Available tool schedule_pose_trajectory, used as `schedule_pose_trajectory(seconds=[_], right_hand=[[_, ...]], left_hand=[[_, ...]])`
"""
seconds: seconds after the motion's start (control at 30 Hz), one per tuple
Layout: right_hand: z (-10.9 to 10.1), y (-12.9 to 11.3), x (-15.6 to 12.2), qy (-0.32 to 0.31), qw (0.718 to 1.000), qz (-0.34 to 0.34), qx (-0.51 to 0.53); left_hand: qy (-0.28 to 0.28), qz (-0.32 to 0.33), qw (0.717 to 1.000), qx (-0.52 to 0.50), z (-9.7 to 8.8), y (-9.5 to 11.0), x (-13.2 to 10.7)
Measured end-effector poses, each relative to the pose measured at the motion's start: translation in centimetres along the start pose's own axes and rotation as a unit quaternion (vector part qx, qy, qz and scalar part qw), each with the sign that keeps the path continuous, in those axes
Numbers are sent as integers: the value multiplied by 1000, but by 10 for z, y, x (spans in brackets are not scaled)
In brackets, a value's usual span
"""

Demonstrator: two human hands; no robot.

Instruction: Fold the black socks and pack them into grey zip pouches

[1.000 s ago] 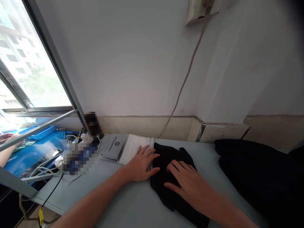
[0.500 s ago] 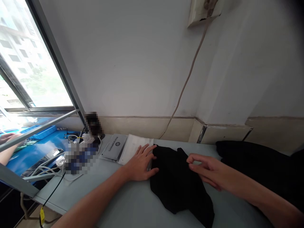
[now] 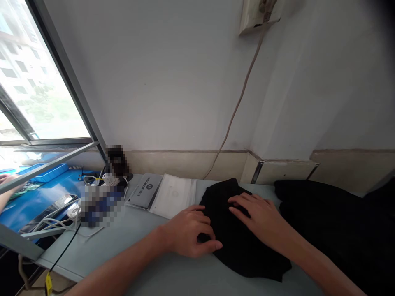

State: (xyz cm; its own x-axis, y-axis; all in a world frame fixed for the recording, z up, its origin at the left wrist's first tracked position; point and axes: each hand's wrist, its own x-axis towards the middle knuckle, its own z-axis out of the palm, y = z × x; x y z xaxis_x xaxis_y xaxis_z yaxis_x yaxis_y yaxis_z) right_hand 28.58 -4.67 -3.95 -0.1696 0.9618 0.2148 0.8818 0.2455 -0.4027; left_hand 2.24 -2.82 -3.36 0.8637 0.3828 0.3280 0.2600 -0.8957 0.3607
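Observation:
A piece of black cloth [image 3: 237, 250] lies rumpled on the grey table, its exact kind unclear. My left hand [image 3: 194, 232] rests at the cloth's left edge, fingers bent and thumb apart, with fingertips against the fabric. Over the upper right part of the cloth is my right hand [image 3: 257, 216], its fingers stretched out and the thumb separate. Neither hand is closed on the fabric. Beyond my left hand lies a clear plastic bag [image 3: 171, 195] with a white inside, beside a grey ROCKBROS packet [image 3: 145, 191].
A larger heap of black fabric [image 3: 327, 222] covers the table's right end. White cables [image 3: 58, 220] and blurred items lie left, by a metal frame [image 3: 58, 166]. Another person's hand [image 3: 6, 179] shows over a blue work surface [image 3: 46, 197]. A cord [image 3: 237, 107] hangs down the wall.
My left hand has come off the plastic bag toward me, its fingers now bent. The right hand has moved left onto the cloth and spread. The cloth has shifted and changed shape.

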Motion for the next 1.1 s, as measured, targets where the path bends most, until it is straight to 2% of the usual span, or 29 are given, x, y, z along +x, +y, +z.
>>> schedule_pose_trajectory(seconds=[0.1,0.23,0.3,0.4,0.47,0.53,0.67,0.77,0.83,0.9,0.97,1.1], right_hand=[[6,1,-3,-8,995,-30,-92],[6,11,-4,45,987,-26,-154],[6,15,-6,39,984,-32,-170],[3,16,-8,13,981,-44,-186],[-3,13,-8,10,984,-13,-176],[-11,11,-7,3,987,49,-151],[-25,12,1,-15,986,153,-65],[-25,15,6,25,991,132,-7],[-22,16,7,77,992,96,-4],[-17,17,5,109,990,89,-3],[-12,19,4,100,989,108,13],[-10,28,3,22,991,130,-10]], left_hand=[[-42,-24,998,-46,2,17,2],[-91,-62,988,-109,-2,32,3],[-77,-68,989,-102,-2,31,3],[-39,-53,997,-29,3,21,2],[-42,-38,998,2,9,14,1],[-58,-26,998,7,13,11,1],[-81,6,996,-25,14,15,2],[-72,-1,997,-30,13,17,2],[-48,-7,999,-3,13,15,0],[-33,-15,999,19,14,11,-2],[-38,-30,999,22,16,8,-3],[-38,-51,998,23,18,8,-4]])
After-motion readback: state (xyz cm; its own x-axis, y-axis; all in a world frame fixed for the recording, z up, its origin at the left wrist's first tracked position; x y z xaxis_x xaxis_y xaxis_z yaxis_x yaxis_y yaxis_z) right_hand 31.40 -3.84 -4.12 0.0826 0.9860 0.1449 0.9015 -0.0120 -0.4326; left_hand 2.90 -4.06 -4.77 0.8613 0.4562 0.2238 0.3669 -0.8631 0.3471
